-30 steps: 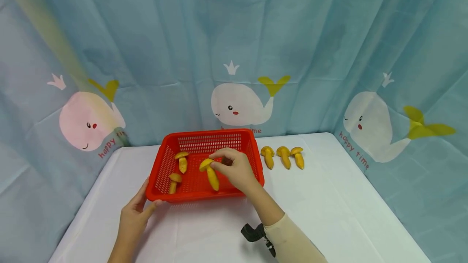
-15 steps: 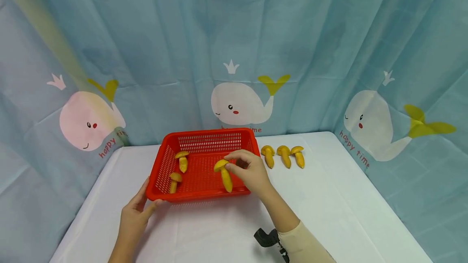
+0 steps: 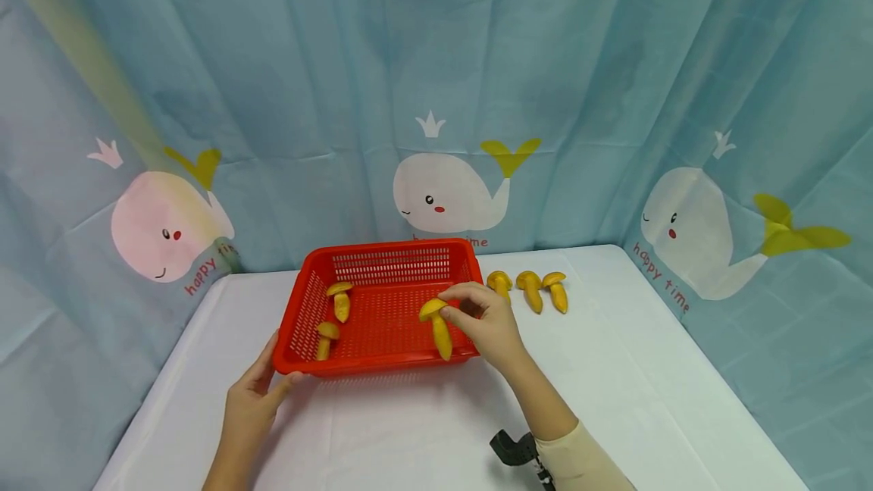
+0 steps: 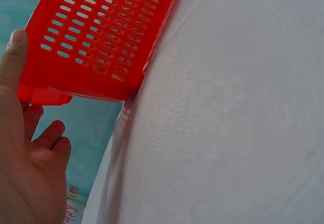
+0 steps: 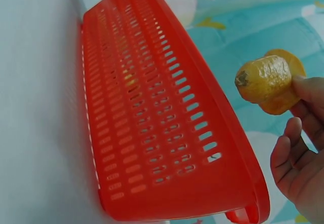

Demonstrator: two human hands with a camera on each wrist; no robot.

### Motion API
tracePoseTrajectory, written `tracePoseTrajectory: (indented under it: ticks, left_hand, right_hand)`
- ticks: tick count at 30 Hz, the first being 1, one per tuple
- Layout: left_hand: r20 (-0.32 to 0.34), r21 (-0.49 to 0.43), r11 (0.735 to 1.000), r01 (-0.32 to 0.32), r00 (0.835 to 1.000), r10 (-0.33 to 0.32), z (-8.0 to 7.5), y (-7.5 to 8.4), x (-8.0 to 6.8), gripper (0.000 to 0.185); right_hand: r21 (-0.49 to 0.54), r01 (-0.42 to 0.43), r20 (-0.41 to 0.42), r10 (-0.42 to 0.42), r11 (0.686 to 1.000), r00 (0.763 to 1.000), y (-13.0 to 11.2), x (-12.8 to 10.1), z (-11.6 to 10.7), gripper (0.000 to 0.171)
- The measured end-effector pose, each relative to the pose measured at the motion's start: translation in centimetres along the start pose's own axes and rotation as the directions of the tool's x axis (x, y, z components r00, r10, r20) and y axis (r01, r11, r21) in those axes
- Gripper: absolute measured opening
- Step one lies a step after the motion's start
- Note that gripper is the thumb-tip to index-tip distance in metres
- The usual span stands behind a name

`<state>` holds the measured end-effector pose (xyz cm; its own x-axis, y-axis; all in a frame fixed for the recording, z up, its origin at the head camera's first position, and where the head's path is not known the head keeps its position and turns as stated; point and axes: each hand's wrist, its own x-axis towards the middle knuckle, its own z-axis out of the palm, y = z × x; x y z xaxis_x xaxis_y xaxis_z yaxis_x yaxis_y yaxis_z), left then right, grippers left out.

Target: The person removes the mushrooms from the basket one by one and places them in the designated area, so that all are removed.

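A yellow mushroom (image 3: 439, 328) hangs stem down from my right hand (image 3: 492, 324), whose thumb and fingertips pinch it by the cap. In the right wrist view the mushroom (image 5: 266, 82) shows its stem end, held higher than the rim of the red plastic basket (image 5: 202, 72). Two more mushrooms lie inside the basket on its left side, one farther back (image 3: 339, 301) and one in front (image 3: 326, 341). My left hand (image 3: 254, 400) grips the basket's near left corner, thumb on the front and fingers at the side; the left wrist view shows this thumb (image 4: 15, 57) against the rim.
To the right of the basket, three yellow mushrooms (image 3: 529, 292) lie in a row on the white-covered table (image 3: 614, 370). A blue curtain (image 3: 327, 97) with whale prints stands behind and along both sides. A black wrist camera mount (image 3: 513, 448) sits under my right forearm.
My right hand has moved rightward with the mushroom, from over the basket's middle to its right front part. The left hand and the basket have stayed put.
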<state>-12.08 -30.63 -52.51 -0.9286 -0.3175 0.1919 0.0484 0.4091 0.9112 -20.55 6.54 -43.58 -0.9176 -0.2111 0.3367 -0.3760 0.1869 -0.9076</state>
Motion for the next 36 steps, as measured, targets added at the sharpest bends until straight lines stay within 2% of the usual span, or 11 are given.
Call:
tracePoseTrajectory:
  ticks: [5,15,20,28,36]
  left_hand:
    - [0.004,0.001,1.0,0.003,1.0,-0.003,-0.1,-0.1,0.0,0.078]
    - [0.014,0.045,0.999,0.017,1.0,-0.018,-0.3,-0.1,0.1,0.079]
    - [0.013,0.035,0.999,0.015,1.0,-0.015,-0.2,-0.2,0.1,0.078]
    - [0.013,0.011,1.0,0.02,1.0,-0.02,0.0,-0.1,0.1,0.077]
    - [0.014,-0.002,1.0,-0.014,1.0,0.014,-0.1,-0.1,0.1,0.077]
  right_hand:
    - [0.021,0.008,-0.009,-0.008,1.0,1.0,0.3,0.0,-0.3,0.018]
    - [-0.023,0.074,0.015,-0.074,0.997,0.997,0.6,0.0,-1.6,0.016]
    - [-0.069,0.082,0.003,-0.082,0.994,0.997,0.7,0.3,-2.6,0.015]
    - [-0.043,0.074,-0.026,-0.075,0.996,0.997,1.0,0.8,-4.5,0.016]
    - [-0.083,0.076,-0.074,-0.082,0.994,0.994,1.7,1.1,-5.7,0.019]
